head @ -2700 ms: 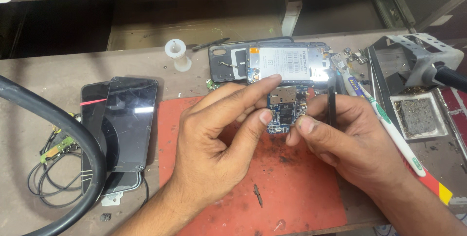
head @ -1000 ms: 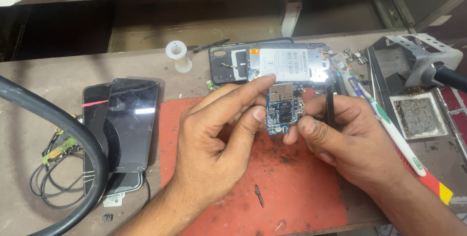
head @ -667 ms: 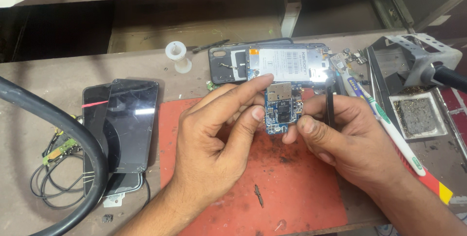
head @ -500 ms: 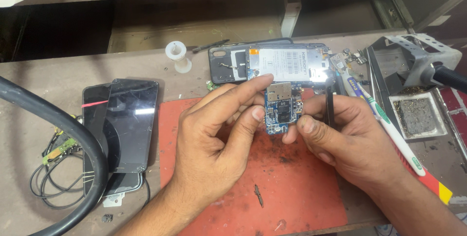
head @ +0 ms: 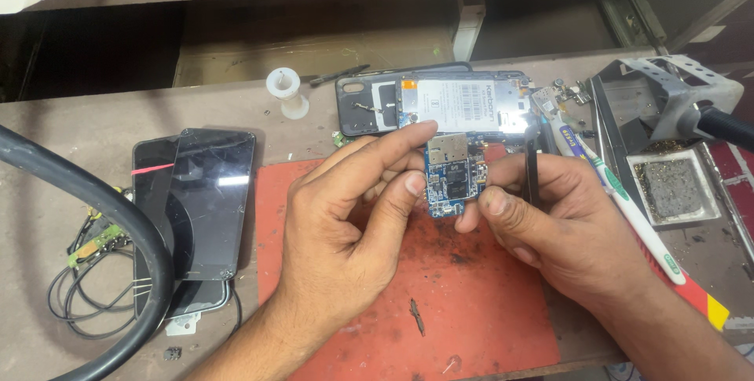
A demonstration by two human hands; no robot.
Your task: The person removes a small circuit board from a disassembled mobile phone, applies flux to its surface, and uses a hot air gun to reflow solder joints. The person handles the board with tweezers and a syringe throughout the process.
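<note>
Gripping from both sides, a small blue circuit board (head: 452,179) is held upright above the red mat (head: 471,302), just in front of the opened phone (head: 440,106) that lies at the back of the mat. The left hand (head: 353,224) is closed on the board's left edge, its forefinger laid along the top edge and its thumb pressed against the face. The right hand (head: 565,224) is closed on the board's right edge with thumb and fingers, and a thin dark tool (head: 532,177) is kept between its fingers, standing nearly upright just right of the board.

Compared with the picture from a few seconds ago, the board has been raised slightly and turned more squarely toward the camera, so that its silver shield and the chips below it are seen in full. Over the last second almost nothing has been moved: the same grip is kept by both hands, and the tool has not been brought to the board. It is judged that the board is being examined rather than worked on at this moment.

Left of the mat, two dark phones (head: 196,200) are stacked on the worktop (head: 71,130), with a thick black cable (head: 102,208) curving past them. Right of the mat, a white and green toothbrush (head: 628,208) is lying at a slant.
</note>
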